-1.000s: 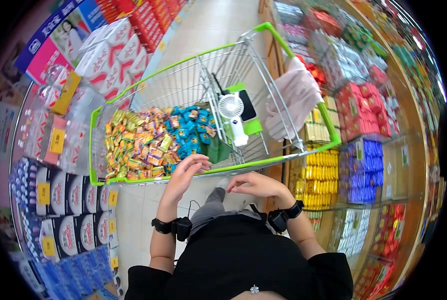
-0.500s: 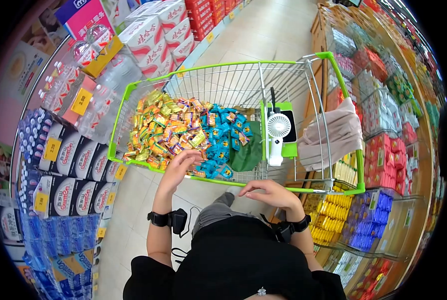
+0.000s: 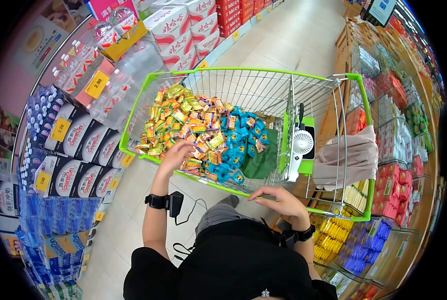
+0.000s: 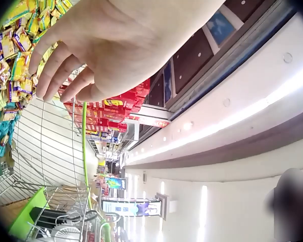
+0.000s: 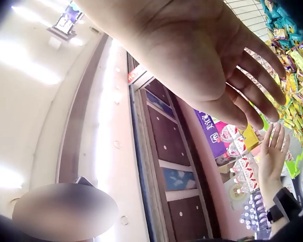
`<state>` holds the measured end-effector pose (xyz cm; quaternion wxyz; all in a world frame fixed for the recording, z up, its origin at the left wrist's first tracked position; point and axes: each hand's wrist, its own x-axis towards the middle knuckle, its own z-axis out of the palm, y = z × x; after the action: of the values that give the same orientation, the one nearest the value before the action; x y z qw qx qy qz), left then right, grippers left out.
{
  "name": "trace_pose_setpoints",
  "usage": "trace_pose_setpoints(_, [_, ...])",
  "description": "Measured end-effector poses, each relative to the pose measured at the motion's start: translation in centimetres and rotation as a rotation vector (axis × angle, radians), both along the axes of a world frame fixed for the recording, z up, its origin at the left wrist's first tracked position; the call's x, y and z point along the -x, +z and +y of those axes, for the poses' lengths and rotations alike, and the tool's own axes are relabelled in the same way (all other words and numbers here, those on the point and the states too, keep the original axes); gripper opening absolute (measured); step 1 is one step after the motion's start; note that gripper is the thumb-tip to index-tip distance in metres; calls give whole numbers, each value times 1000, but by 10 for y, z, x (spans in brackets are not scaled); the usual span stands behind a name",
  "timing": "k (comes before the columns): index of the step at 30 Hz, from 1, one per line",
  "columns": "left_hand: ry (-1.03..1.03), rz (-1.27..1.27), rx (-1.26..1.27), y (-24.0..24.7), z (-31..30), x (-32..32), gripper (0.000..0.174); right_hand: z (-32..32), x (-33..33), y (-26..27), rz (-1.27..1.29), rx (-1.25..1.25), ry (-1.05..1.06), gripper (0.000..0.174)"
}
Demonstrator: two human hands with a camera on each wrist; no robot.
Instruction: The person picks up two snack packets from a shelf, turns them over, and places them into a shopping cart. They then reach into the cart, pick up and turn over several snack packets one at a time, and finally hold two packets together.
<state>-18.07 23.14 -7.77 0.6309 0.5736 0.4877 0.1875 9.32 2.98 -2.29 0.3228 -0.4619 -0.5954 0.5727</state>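
Note:
In the head view a wire cart with a green rim (image 3: 243, 72) holds a heap of small orange and yellow packets (image 3: 183, 125) beside blue ones (image 3: 238, 140). My left hand (image 3: 176, 156) hovers at the cart's near rim by the packets, fingers relaxed, holding nothing. My right hand (image 3: 282, 201) is just outside the near rim, bent loosely and empty. A green cloth (image 3: 261, 156), a white fan (image 3: 302, 144) and a pale pink cloth (image 3: 346, 157) are at the cart's right part. The left wrist view shows the left hand (image 4: 101, 48) with parted fingers; the right wrist view shows the right hand (image 5: 202, 60).
Bottles (image 3: 78, 67) and black-and-white packs (image 3: 78, 130) are stacked on the left. Shelves with yellow packets (image 3: 331, 232), blue packets (image 3: 366, 247) and red packets (image 3: 391, 190) stand on the right. A tiled aisle floor (image 3: 278, 40) runs beyond the cart.
In the head view the cart and its contents have shifted right and slightly down, and the shelves have shifted too. Both hands stay empty near the near rim.

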Motion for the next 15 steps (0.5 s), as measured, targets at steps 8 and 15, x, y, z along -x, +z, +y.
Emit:
trace_pose_setpoints(8, [124,208,-130,-26,64,44,25,19,2,2,-21,49,38,18])
trace_pose_setpoints(15, [213,532,-202,-84,145,100,36,29,5,0,-27,64,18,16])
